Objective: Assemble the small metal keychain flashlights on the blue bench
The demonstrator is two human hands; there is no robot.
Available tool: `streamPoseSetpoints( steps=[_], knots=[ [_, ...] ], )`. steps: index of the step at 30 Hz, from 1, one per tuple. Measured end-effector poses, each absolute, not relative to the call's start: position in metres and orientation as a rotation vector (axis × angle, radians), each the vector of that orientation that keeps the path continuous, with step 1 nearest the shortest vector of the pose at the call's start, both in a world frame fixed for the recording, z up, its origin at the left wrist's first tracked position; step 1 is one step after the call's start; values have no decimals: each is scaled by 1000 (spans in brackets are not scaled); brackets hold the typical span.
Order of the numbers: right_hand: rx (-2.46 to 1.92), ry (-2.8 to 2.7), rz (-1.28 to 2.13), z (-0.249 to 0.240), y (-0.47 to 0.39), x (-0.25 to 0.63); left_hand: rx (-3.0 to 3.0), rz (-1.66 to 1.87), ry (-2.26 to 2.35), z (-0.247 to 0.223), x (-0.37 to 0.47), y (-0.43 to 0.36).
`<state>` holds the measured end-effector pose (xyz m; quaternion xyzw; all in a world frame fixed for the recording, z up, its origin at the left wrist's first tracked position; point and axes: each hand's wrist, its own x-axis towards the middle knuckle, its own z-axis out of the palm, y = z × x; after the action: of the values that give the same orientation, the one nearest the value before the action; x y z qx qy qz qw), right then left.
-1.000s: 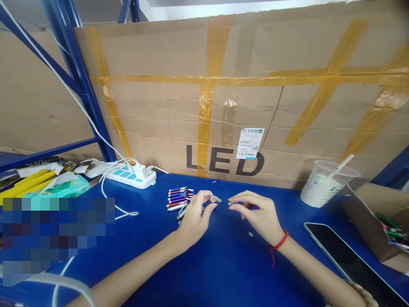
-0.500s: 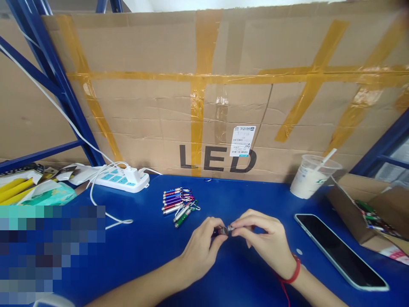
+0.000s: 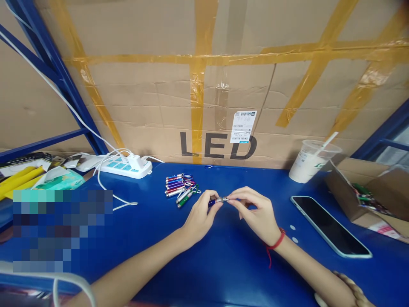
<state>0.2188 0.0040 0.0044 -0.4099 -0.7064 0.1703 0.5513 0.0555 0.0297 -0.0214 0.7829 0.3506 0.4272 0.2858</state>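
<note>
My left hand (image 3: 200,215) pinches a small dark-blue keychain flashlight (image 3: 211,203) between thumb and fingers, held slightly above the table. At its silvery right end, the thumb and fingertips of my right hand (image 3: 254,209) are closed on a tiny metallic piece (image 3: 225,199); whether it is joined to the flashlight I cannot tell. Just beyond my left hand, several finished-looking keychain flashlights (image 3: 179,185) in blue, purple, red, silver and green lie in a row with small carabiner clips. A red string bracelet (image 3: 277,241) circles my right wrist.
On the blue table (image 3: 223,264), a phone (image 3: 330,226) and two small pale discs (image 3: 293,234) lie right. Behind are a drink cup (image 3: 311,164) and an open carton (image 3: 348,196) of more flashlights. A white power strip (image 3: 128,167) sits left, before a large cardboard box (image 3: 143,106).
The view has tilted down, so the scene sits higher. Both hands still hold the flashlight, whose silvery end now points more toward my right hand. A second pale disc shows clear of my right wrist.
</note>
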Motion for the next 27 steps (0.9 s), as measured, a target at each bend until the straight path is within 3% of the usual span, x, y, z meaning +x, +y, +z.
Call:
streamPoseSetpoints(
  steps=[10, 27],
  knots=[
    [-949, -1558, 486, -3, 4, 213, 2554, 1232, 876, -10, 46, 33],
    [-959, -1581, 598, -9, 8, 217, 2581, 1130, 921, -10, 45, 34]
  ],
)
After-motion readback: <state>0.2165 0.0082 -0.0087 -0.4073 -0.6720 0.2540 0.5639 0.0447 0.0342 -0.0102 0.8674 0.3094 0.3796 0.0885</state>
